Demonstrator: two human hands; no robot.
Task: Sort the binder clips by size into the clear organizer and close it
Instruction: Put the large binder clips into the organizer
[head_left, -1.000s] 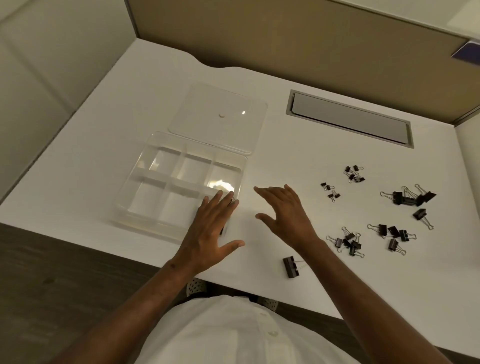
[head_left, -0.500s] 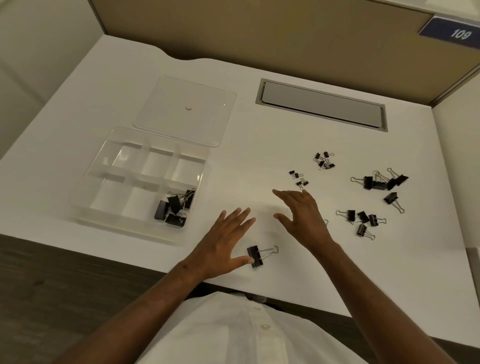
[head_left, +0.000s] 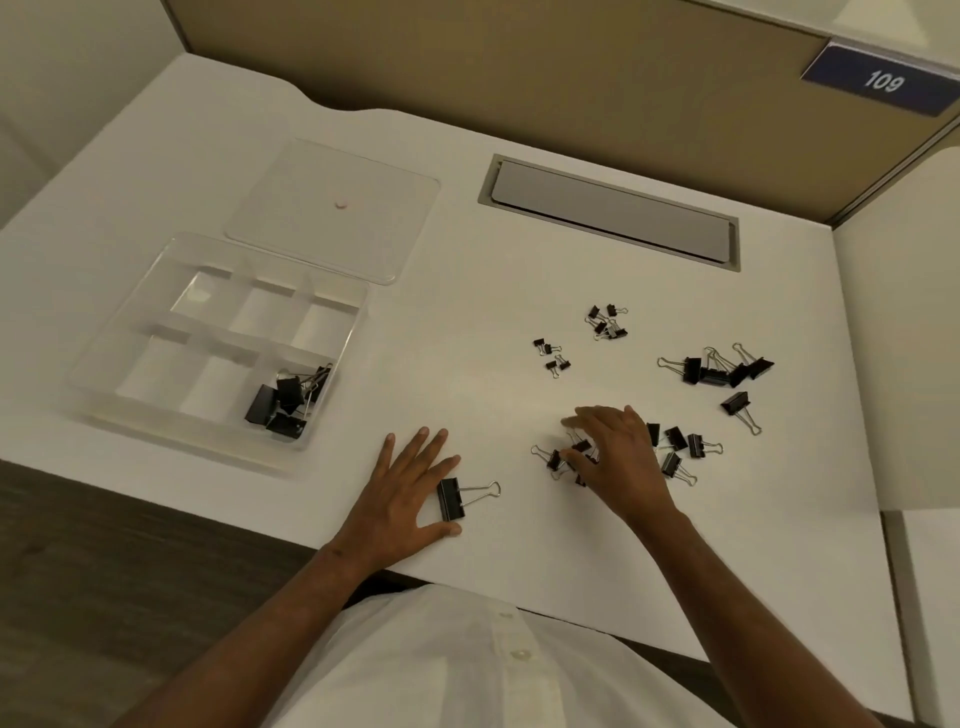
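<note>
The clear organizer (head_left: 156, 291) lies open at the left, with several large black clips (head_left: 284, 402) in its near right compartment. Its lid (head_left: 332, 208) lies flat behind it. My left hand (head_left: 402, 499) rests flat on the desk, fingers spread, with one large clip (head_left: 451, 500) between thumb and forefinger. My right hand (head_left: 615, 457) is down over a cluster of medium clips (head_left: 558, 460), fingertips touching them; whether it grips one is hidden. More medium clips (head_left: 680, 447), large clips (head_left: 719, 370) and small clips (head_left: 607, 322) lie scattered to the right.
A grey cable-tray cover (head_left: 613, 210) is set into the white desk (head_left: 467, 291) at the back. A tan partition with a blue "109" sign (head_left: 883, 80) stands behind. The desk's front edge runs just below my wrists.
My left hand left the organizer and came right to the lone large clip. My right hand dropped onto the medium clips. The camera view swung right.
</note>
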